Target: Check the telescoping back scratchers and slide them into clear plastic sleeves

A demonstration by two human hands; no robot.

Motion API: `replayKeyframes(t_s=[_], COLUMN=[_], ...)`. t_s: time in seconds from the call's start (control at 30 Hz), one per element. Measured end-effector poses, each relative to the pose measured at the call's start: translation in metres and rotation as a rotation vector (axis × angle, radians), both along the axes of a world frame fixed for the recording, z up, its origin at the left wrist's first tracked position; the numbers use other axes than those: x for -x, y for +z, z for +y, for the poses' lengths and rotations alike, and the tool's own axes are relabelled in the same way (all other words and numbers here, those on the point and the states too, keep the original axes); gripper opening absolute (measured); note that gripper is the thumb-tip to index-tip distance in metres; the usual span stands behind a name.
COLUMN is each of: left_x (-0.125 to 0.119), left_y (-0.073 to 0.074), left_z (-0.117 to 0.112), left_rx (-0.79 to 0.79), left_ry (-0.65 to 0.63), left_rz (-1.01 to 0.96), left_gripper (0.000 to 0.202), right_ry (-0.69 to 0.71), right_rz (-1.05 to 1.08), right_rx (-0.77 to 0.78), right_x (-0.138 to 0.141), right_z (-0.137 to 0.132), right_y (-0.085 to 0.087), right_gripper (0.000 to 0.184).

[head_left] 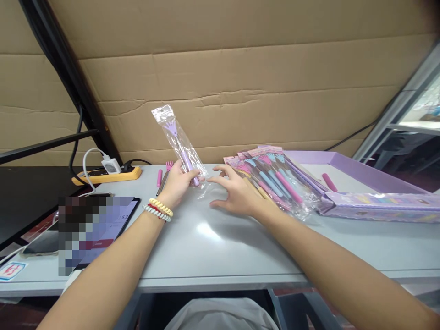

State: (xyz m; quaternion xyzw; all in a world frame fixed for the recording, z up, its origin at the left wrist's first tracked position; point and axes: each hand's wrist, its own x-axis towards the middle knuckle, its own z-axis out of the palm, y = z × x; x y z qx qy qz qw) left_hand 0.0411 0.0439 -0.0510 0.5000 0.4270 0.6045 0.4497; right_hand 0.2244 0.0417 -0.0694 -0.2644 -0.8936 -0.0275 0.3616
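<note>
A purple back scratcher (pixel 186 158) in a clear plastic bag is held up by my left hand (pixel 178 183), its hand-shaped head at the top, tilted to the left. My right hand (pixel 233 190) hovers just right of the bag's lower end, fingers spread and holding nothing. Beside my left wrist lie a pink-headed back scratcher (pixel 165 178), partly hidden, and a loose pink handle (pixel 159 178). Behind my right hand, several bagged back scratchers (pixel 275 176) in pink, blue and yellow lie in an overlapping pile.
An open purple box (pixel 378 207) stands on the right with a pink handle (pixel 329 182) inside. At left are a yellow power strip (pixel 106 176) with a white charger (pixel 111 164) and a tablet (pixel 110 229). Cardboard (pixel 240 91) backs the grey table (pixel 220 256).
</note>
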Motion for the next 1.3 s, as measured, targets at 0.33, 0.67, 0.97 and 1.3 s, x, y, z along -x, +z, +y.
replayKeyframes(t_s=[0.33,0.67,0.97,1.3], left_x=[-0.005,-0.002,-0.004,-0.009], left_y=[-0.002,-0.005,-0.006,-0.003], left_z=[-0.002,-0.006,-0.007,-0.010], left_rx=[-0.008,-0.001,-0.002,-0.029], left_ry=[-0.113,-0.356,-0.424,-0.350], left_rz=[-0.027,0.147,0.137,0.172], left_gripper=[0.044,0.057,0.050,0.049], right_ry=[0.017,0.099,-0.118,-0.208], right_rz=[-0.004,0.127,0.225,0.297], right_rx=[-0.142,-0.141,0.056,0.175], right_x=[-0.001,0.003,0.004,0.007], right_z=[0.001,0.002,0.005,0.004], right_y=[0.001,0.001,-0.001,0.001], right_gripper=[0.013,0.012,0.009,0.012])
